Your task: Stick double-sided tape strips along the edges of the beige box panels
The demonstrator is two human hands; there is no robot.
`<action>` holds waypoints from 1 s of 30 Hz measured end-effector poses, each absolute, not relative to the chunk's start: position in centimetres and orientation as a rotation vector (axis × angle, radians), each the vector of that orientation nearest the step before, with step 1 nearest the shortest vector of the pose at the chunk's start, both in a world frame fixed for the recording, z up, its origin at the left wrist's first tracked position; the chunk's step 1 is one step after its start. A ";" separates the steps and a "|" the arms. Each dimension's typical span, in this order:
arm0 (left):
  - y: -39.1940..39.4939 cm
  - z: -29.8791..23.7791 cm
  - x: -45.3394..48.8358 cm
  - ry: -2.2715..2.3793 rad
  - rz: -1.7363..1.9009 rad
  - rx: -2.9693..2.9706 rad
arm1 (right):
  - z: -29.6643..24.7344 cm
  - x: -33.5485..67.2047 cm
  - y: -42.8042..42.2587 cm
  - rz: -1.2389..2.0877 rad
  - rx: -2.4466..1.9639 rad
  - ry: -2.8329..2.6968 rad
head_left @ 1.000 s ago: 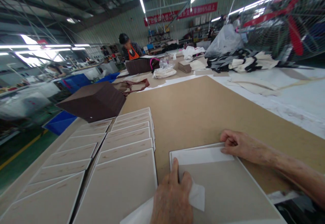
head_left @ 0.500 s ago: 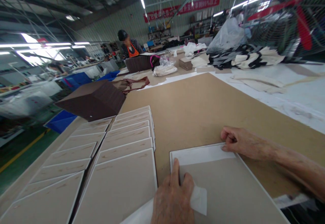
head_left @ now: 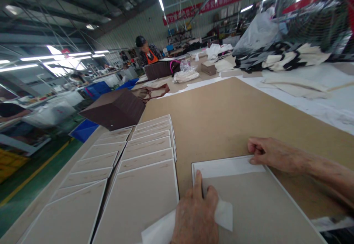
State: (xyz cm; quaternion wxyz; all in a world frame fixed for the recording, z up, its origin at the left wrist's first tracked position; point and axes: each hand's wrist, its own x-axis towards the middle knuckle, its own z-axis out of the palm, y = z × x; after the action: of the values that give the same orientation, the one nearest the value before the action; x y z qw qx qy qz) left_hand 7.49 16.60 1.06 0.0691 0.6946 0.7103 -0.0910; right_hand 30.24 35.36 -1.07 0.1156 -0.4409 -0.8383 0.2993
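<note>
In front of me lies a grey-beige panel [head_left: 254, 203] with a thin white border. A white strip [head_left: 229, 167] runs flat along its far edge. My left hand [head_left: 197, 212] stretches its index finger onto the strip's left end, while its other fingers curl. A separate loose white strip [head_left: 225, 214] sticks out on both sides of this hand, gripped under the curled fingers. My right hand [head_left: 261, 153] is closed in a pinch at the panel's far right corner, touching the strip there. Whatever its fingertips hold is hidden.
Left of the panel, two overlapping rows of similar panels [head_left: 143, 196] cover the table [head_left: 210, 114]. Behind them stands a dark brown stack [head_left: 116, 107]. Fabric scraps [head_left: 287, 57] and plastic bags pile up farther back, where a person in an orange apron [head_left: 152, 55] works.
The whole view has shifted slightly, so everything sits a little farther right. Both hands keep their places on the panel; more of the loose strip shows left of my left hand.
</note>
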 end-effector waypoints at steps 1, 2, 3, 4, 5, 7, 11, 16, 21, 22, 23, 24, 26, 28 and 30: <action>16.6 1.1 7.5 2.148 -0.276 2.089 | -1.1 30.2 35.5 0.858 -1.295 -2.455; 16.6 1.1 7.5 2.155 -0.277 2.088 | -1.2 30.4 35.6 0.835 -1.305 -2.452; 16.6 1.2 7.6 2.159 -0.277 2.088 | -1.2 30.6 35.8 0.802 -1.325 -2.443; 16.7 1.3 7.6 2.161 -0.276 2.086 | -1.2 31.0 36.0 0.757 -1.357 -2.425; 16.7 1.3 7.6 2.162 -0.272 2.084 | -1.1 31.5 36.1 0.700 -1.405 -2.395; 16.7 1.5 7.6 2.156 -0.262 2.084 | -0.6 32.5 35.9 0.572 -1.526 -2.307; 16.6 1.8 7.7 2.152 -0.249 2.104 | 0.4 32.1 32.1 0.365 -1.517 -2.183; 16.6 1.3 7.5 2.175 -0.247 2.136 | -0.3 26.6 25.9 0.497 -0.838 -2.693; 16.8 0.9 7.3 2.189 -0.266 2.123 | -0.5 25.3 24.8 0.629 -0.723 -2.831; 16.8 0.9 7.3 2.188 -0.266 2.117 | -0.7 25.8 25.0 0.607 -0.789 -2.805; 16.8 0.9 7.2 2.189 -0.263 2.110 | -1.0 26.6 25.2 0.564 -0.875 -2.772; 16.8 1.0 7.2 2.191 -0.258 2.105 | -1.5 27.4 25.5 0.505 -0.965 -2.740; 16.7 1.0 7.2 2.194 -0.240 2.106 | -2.8 29.3 26.0 0.369 -1.125 -2.683; 16.6 1.1 7.2 2.194 -0.204 2.131 | -3.8 31.2 26.3 0.251 -1.270 -2.624; 16.5 1.0 7.2 2.198 -0.165 2.152 | -4.1 32.8 25.9 0.158 -1.402 -2.551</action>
State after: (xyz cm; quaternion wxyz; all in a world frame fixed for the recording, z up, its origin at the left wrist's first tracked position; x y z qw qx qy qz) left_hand 7.23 16.48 0.99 0.0302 0.6983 0.7132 -0.0534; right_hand 32.76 25.94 -4.13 0.1130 -0.4780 -0.8694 0.0537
